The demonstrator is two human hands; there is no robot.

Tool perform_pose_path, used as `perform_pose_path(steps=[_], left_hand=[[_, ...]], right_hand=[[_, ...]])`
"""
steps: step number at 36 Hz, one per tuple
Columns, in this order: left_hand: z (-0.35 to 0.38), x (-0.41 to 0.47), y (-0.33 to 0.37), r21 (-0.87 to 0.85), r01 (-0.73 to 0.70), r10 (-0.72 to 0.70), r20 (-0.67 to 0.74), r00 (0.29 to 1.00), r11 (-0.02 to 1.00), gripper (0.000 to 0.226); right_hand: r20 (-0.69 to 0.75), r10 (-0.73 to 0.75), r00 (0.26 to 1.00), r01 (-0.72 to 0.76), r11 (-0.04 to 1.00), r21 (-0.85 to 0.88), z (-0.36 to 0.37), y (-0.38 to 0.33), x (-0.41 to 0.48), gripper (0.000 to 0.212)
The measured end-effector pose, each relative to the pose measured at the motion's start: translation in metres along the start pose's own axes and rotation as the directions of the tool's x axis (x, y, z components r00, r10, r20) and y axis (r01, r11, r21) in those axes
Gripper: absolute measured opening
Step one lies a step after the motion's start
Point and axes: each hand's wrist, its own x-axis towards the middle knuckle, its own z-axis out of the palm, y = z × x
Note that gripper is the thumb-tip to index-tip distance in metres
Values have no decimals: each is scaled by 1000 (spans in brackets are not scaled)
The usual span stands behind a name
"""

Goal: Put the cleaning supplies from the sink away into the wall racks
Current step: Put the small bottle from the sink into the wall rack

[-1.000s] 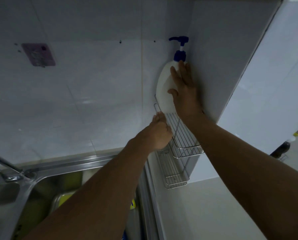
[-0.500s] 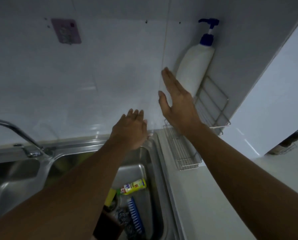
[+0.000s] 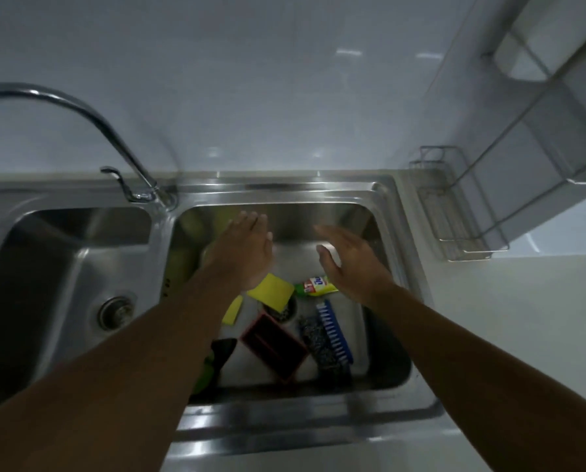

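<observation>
Both arms out straight over the right basin [image 3: 380, 335] of the steel sink [image 3: 284, 424], forearms angling in from the lower corners. Left hand [image 3: 242, 253] palm down, back to the camera, fingers extended and close together, holding nothing. Right hand [image 3: 351, 258] turned partly on edge, thumb out to the left, fingers straight and loosely spread, also holding nothing. Neither touching anything below; hard to tell how high above the basin floor.

Supplies down in the basin, under and between the wrists. Yellow sponge [image 3: 273, 289] just beneath the left wrist, partly over the drain. Second yellow piece [image 3: 233, 311] beside the left forearm, half hidden. Small green and yellow bottle [image 3: 315, 286] lying on its side, right by the right wrist. Blue brush [image 3: 336, 330] lying lengthwise, bristles facing right, with a dark scourer [image 3: 317, 345] pressed against its left side. Red tray [image 3: 274, 345] tilted at centre. Something dark and green [image 3: 213, 364] at the lower left, mostly behind the forearm, not identifiable.

Left basin [image 3: 46, 284] with only its drain showing. Tap [image 3: 114, 137] arching up and left from the divider. Wire rack [image 3: 451, 212] on the right wall, low, beside the sink rim, nothing in it; bars of an upper rack [image 3: 523, 107] running toward the top right, its contents out of frame.
</observation>
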Motion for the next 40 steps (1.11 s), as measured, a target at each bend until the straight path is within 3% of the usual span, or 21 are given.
perform_pose_path(steps=[5, 10, 16, 25, 28, 33, 40], left_hand=[[37, -8, -54, 90, 48, -52, 44, 998, 995, 57], [58, -20, -92, 172, 92, -98, 28, 995, 981, 57], [80, -25, -127, 194, 75, -62, -74, 995, 978, 65], [94, -30, -147, 236, 127, -102, -115, 988, 963, 64], [98, -29, -150, 223, 118, -92, -123, 988, 968, 65], [102, -27, -154, 190, 106, -82, -133, 988, 976, 62], [97, -25, -154, 124, 127, -112, -120, 986, 984, 63]], right_hand=[[208, 120, 971, -110, 992, -59, 59, 14, -19, 43], [423, 281, 862, -203, 954, -219, 100, 26, -27, 59], [520, 352, 778, -145, 907, -396, 137, 45, -16, 69], [513, 359, 779, 32, 796, -605, 166, 58, 4, 92], [512, 368, 776, 49, 774, -631, 171, 63, 7, 85], [490, 308, 815, 59, 797, -601, 172, 66, 5, 53], [317, 272, 909, -111, 889, -445, 162, 63, -3, 53]])
